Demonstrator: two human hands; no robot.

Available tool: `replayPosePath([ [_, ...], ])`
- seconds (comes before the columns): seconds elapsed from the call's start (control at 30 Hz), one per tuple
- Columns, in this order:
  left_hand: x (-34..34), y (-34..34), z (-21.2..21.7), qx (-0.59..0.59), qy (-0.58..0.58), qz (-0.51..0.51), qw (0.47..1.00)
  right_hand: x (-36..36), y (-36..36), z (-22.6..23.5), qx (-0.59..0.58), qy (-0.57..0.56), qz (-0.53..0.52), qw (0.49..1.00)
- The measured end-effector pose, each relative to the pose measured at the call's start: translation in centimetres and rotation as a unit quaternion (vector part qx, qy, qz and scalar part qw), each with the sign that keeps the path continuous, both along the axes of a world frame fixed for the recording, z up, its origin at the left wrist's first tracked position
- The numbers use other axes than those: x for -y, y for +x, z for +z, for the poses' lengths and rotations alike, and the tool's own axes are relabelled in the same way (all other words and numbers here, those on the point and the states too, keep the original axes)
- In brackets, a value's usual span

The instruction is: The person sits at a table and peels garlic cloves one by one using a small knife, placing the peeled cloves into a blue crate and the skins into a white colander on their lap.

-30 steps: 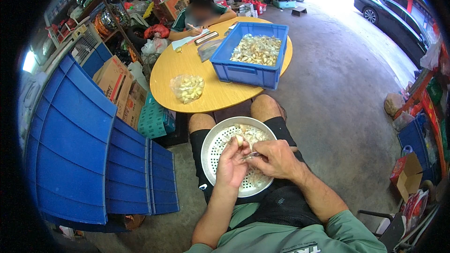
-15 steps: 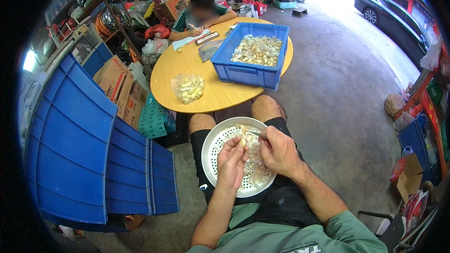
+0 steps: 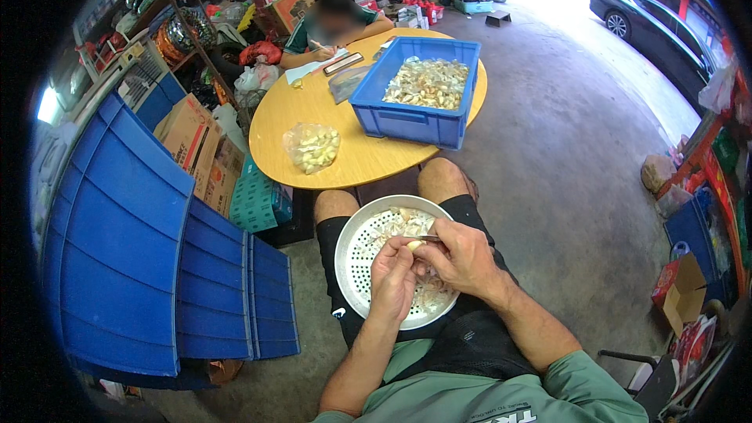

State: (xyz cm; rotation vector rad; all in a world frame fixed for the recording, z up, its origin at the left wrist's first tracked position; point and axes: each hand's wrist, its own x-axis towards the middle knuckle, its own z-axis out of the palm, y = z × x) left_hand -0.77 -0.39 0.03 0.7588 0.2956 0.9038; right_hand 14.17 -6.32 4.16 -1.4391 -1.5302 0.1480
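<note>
Over my lap rests a round metal colander (image 3: 356, 298) with a perforated bottom, holding garlic skins (image 3: 433, 294) and some cloves near its far rim. My left hand (image 3: 393, 276) pinches a pale garlic clove (image 3: 415, 245) between thumb and fingers. Closed around a small knife (image 3: 423, 238), my right hand (image 3: 465, 260) brings the blade against the clove. Both hands meet above the colander's middle. Most of the knife's handle is hidden in my right fist.
On the yellow table (image 3: 274, 141) are a blue crate (image 3: 407, 122) of garlic cloves and a clear bag (image 3: 312, 148) of peeled cloves. A person (image 3: 337, 23) writes at its far side. Large blue bins (image 3: 125, 235) stand at left, an opened carton (image 3: 680, 295) at right.
My hands have come together, and the knife has moved onto the clove. The bit of skin that hung at the blade is no longer seen there.
</note>
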Motion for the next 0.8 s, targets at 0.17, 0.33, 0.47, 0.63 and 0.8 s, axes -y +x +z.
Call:
replayPosePath([
  [0.17, 0.48, 0.32, 0.23, 0.041, -0.016, -0.007, 0.999, 0.12, 0.05, 0.05, 0.01, 0.011, -0.007, 1.0],
  [0.33, 0.92, 0.55, 0.48, 0.046, -0.026, -0.003, 0.999, 0.15, -0.16, 0.26, -0.001, 0.048, -0.004, 0.999],
  [0.47, 0.96, 0.63, 0.87, 0.048, -0.014, 0.004, 0.999, 0.23, -0.35, 0.34, -0.024, 0.043, -0.004, 0.999],
  [0.63, 0.52, 0.22, 0.52, 0.037, 0.001, -0.001, 0.999, 0.42, -0.13, 0.47, -0.018, 0.021, 0.011, 1.0],
  [0.8, 0.44, 0.08, 0.9, 0.037, 0.007, -0.008, 0.999, 0.38, -0.16, 0.47, -0.036, 0.032, 0.025, 0.999],
])
